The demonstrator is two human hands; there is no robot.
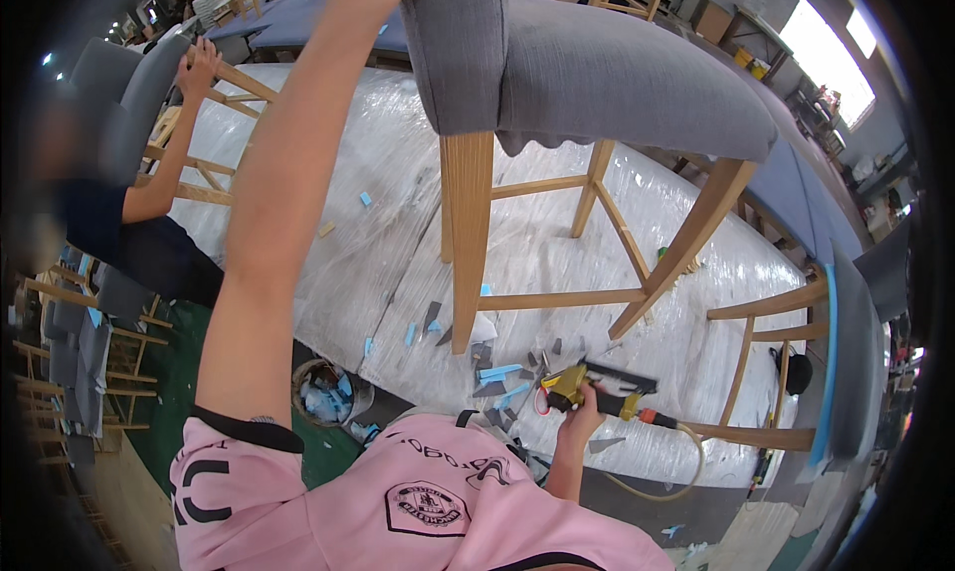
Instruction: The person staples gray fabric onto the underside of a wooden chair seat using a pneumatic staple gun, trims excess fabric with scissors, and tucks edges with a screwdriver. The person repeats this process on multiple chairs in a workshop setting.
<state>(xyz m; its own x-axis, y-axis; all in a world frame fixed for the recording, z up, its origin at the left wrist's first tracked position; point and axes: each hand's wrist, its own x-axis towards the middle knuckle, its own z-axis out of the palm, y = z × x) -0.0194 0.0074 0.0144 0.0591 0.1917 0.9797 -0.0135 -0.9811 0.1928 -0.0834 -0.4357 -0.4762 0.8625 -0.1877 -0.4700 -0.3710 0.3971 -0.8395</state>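
A grey upholstered chair [637,74] with wooden legs stands upright on a plastic-covered worktable [368,263]. My left arm reaches up to the chair's back at the top edge, where the hand itself is out of the picture. In my right hand [580,422] is a yellow and black pneumatic staple gun [597,389], with the fingers closed around its grip. A pale air hose [699,462] curves down from the gun. The gun is below the chair's front legs, apart from them. Grey and light blue scraps [497,377] lie on the table beside the gun.
At the left, another person [149,213] has a hand on a second grey chair [164,84]. A third chair [766,437] lies tipped at the table's right side. A bin of blue scraps [326,394] stands by the near edge. Several chairs [80,342] are stacked lower left.
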